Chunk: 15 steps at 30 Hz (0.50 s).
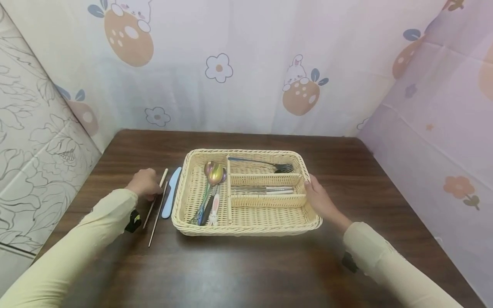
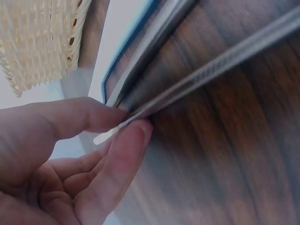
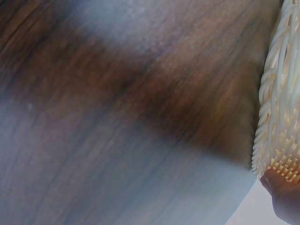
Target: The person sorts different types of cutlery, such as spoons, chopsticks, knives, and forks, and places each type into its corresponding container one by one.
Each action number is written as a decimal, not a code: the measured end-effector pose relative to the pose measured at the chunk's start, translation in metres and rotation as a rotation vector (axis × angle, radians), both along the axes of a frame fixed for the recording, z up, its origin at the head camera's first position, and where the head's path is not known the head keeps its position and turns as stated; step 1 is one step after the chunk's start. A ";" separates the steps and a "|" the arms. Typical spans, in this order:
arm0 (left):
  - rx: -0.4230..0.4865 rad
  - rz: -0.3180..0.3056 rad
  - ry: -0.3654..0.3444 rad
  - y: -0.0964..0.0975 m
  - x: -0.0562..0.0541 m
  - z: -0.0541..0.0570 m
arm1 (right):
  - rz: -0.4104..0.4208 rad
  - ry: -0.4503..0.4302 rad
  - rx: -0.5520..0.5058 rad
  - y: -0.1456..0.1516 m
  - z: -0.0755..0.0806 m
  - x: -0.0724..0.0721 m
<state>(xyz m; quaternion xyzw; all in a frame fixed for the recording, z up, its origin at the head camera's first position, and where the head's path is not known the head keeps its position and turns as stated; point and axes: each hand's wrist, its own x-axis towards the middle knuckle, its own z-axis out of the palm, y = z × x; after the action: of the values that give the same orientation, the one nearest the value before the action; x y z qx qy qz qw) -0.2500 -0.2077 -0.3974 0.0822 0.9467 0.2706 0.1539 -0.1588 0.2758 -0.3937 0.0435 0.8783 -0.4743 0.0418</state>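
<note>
My left hand (image 1: 144, 184) is at the left of the table, pinching a thin metal chopstick (image 2: 215, 72) between thumb and finger near its pale end. A second chopstick (image 1: 155, 224) lies right beside it on the wood. Just past that rests a knife (image 1: 167, 206) with a light blue handle. In the middle stands a cream woven basket (image 1: 246, 231) with compartments. My right hand (image 1: 322, 201) grips its right rim, thumb over the edge. Several spoons (image 1: 215, 176) fill the left compartment, and a dark fork (image 1: 283, 167) lies in the back right one.
Slim metal and white utensils (image 1: 279, 190) lie in the basket's middle right compartment. The dark wooden table (image 1: 246, 273) runs back to a patterned curtain (image 1: 254, 98), with more printed cloth (image 1: 435, 141) along the right side.
</note>
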 end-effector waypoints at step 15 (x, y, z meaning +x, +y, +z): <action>-0.133 -0.446 0.394 0.128 -0.001 0.113 | -0.005 0.007 -0.028 -0.002 0.004 0.003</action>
<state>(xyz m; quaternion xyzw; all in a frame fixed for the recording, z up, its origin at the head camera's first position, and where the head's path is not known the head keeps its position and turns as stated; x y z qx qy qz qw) -0.2515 -0.0798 -0.2847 0.3286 0.9326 0.1466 0.0281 -0.1556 0.2736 -0.3894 0.0432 0.8716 -0.4868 0.0383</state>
